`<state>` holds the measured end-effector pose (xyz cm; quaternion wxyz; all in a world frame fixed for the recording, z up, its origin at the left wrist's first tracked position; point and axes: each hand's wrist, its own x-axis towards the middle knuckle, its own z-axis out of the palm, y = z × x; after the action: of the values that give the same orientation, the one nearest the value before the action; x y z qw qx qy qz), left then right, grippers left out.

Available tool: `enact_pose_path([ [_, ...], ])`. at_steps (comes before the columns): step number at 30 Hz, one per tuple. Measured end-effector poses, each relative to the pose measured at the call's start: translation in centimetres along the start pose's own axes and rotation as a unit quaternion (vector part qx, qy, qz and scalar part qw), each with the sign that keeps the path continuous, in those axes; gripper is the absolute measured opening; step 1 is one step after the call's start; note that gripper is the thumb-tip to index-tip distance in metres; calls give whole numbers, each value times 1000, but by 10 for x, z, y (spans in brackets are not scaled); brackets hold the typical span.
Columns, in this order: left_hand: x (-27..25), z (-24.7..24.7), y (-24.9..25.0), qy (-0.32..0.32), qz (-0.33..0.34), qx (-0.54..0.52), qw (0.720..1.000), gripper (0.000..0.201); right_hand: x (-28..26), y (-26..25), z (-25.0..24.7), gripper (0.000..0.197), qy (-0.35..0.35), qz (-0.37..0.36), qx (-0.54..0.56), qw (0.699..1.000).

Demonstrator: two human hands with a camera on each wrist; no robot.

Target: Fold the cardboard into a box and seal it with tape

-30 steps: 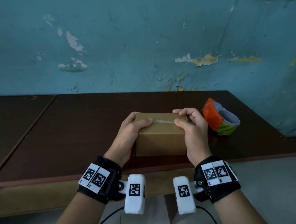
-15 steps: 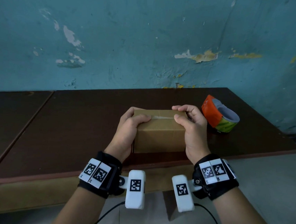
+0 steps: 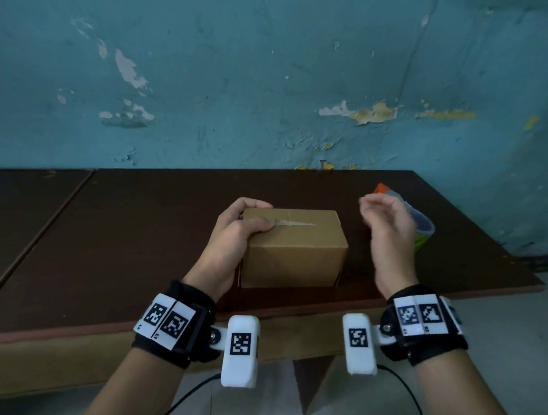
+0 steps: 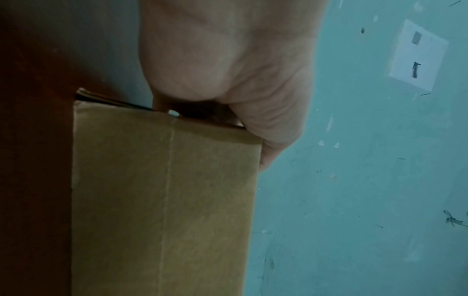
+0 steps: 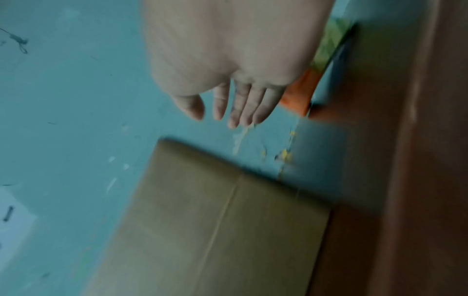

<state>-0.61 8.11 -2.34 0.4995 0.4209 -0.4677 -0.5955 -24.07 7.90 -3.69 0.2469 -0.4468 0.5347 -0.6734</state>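
A small brown folded cardboard box point(image 3: 293, 249) is seen standing on the dark brown wooden table point(image 3: 112, 242), near its front edge. Its left end is grasped by the left hand point(image 3: 234, 237), the thumb laid across the top beside the centre seam and the fingers wrapped round the far side. The right hand point(image 3: 389, 233) is held in the air to the right of the box, fingers loosely relaxed and grasping nothing. An orange-and-green roll of tape point(image 3: 422, 230) is partly hidden behind it, on the table.
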Motion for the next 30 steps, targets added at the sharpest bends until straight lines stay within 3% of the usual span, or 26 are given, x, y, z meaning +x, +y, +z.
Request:
enact_pose_path([
  [6, 0, -1, -2, 4, 2, 2, 1000, 26, 29, 18, -39, 30, 102, -67, -197, 973],
  [11, 1, 0, -3, 6, 5, 3, 1000, 27, 30, 19, -40, 30, 126, -94, -171, 973],
  [14, 2, 0, -3, 10, 8, 0, 1000, 27, 34, 10, -49, 34, 150, -130, -285, 938],
  [17, 1, -1, -4, 10, 7, 2, 1000, 26, 36, 12, -62, 51, 94, -56, -458, 882],
  [19, 1, -1, -4, 9, 6, 3, 1000, 26, 36, 17, -68, 52, 50, 7, -497, 866],
  [21, 1, 0, -3, 8, 5, 0, 1000, 25, 35, 20, -70, 45, 32, 47, -490, 870],
  [24, 2, 1, -3, 12, 4, -3, 1000, 25, 34, 18, -68, 32, 71, 56, -460, 883],
  [28, 2, 2, -3, 12, 2, -3, 1000, 25, 36, 18, -68, 17, 126, 40, -302, 944],
  [30, 2, 2, -2, 8, -1, -4, 1000, 25, 35, 11, -67, 21, 124, 33, -178, 976],
])
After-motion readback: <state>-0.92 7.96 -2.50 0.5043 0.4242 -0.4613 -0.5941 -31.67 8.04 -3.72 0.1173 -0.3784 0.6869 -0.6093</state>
